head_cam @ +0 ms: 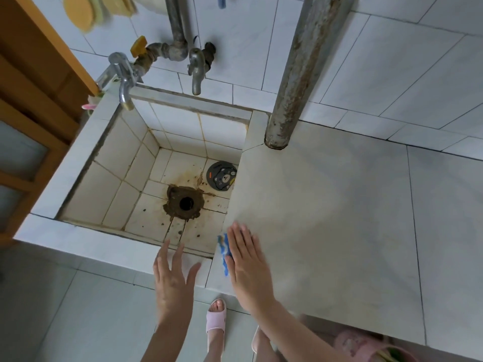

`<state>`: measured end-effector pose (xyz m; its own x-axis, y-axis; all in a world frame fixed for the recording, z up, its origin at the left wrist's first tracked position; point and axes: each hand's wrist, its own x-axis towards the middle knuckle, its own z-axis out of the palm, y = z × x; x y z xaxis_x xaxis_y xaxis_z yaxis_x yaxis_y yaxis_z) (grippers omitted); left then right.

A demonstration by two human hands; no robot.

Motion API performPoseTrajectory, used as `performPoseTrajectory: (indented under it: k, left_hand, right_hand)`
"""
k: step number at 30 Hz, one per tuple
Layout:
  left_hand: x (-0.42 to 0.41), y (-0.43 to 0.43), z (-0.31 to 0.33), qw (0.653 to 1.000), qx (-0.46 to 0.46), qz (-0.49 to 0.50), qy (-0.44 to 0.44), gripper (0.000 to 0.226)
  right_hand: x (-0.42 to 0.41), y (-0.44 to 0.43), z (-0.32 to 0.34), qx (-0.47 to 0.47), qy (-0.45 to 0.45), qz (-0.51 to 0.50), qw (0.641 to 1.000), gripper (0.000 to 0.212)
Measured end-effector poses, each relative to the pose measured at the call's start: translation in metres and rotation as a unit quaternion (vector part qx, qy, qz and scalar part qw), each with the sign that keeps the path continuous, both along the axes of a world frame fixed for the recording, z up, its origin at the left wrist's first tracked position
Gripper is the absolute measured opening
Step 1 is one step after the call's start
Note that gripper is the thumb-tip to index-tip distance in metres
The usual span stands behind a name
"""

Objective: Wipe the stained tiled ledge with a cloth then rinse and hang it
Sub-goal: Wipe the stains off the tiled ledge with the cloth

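Head view: the blue cloth (224, 253) lies at the left edge of the tiled ledge (326, 218), beside the sink (117, 178). The right hand (248, 267) presses it flat with straight fingers (241, 239) held together. It looks soft, light and limp, so bunching it in the palm should grip it best. The left hand (173, 280) hovers, fingers spread.

wall (366, 61): white tiles | floor (78, 309): grey tiles | wooden door (31, 100): left
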<state>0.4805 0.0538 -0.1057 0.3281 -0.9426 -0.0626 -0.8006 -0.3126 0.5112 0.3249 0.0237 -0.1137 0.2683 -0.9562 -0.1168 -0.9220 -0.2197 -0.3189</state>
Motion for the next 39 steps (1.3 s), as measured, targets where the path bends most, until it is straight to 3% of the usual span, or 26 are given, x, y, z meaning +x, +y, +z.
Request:
performPoseTrajectory:
  k: [9,14,17,19,22,26,32,35,39]
  left_hand:
    - [-0.001,0.002,0.004,0.999,-0.009,0.033,0.004,0.054]
    - [-0.002,0.002,0.005,0.999,0.014,0.038,0.003,0.053]
    - [-0.001,0.002,0.005,0.999,0.013,0.035,0.001,0.053]
    - [-0.001,0.003,0.005,0.999,0.013,0.037,-0.002,0.054]
    - [-0.002,0.002,0.005,0.999,0.006,0.037,-0.003,0.054]
    - [-0.002,0.003,0.004,0.999,-0.013,0.036,0.0,0.053]
    - [-0.002,0.004,0.005,0.999,-0.006,0.034,0.011,0.051]
    - [-0.002,0.005,0.006,0.998,-0.005,0.045,0.037,0.051]
    - [-0.004,0.005,0.008,0.998,-0.009,0.044,0.042,0.053]
  right_hand:
    - [-0.03,0.025,-0.008,-0.071,0.063,0.218,0.971,0.051]
    - [-0.08,-0.054,-0.017,-0.046,0.096,0.075,0.991,0.051]
    - [-0.091,-0.087,-0.021,-0.011,0.147,-0.007,0.989,0.071]
    - [-0.075,-0.084,-0.024,-0.011,0.137,-0.034,0.99,0.071]
    - [-0.036,-0.042,-0.022,-0.045,0.108,0.026,0.993,0.049]
    - [-0.005,0.028,-0.011,-0.069,0.028,0.107,0.991,0.05]
    - [-0.047,0.046,-0.012,-0.062,0.078,0.073,0.992,0.042]
    - [-0.108,0.04,-0.018,-0.075,0.149,-0.005,0.986,0.027]
    - [-0.172,0.018,-0.022,-0.022,0.15,-0.169,0.974,0.052]
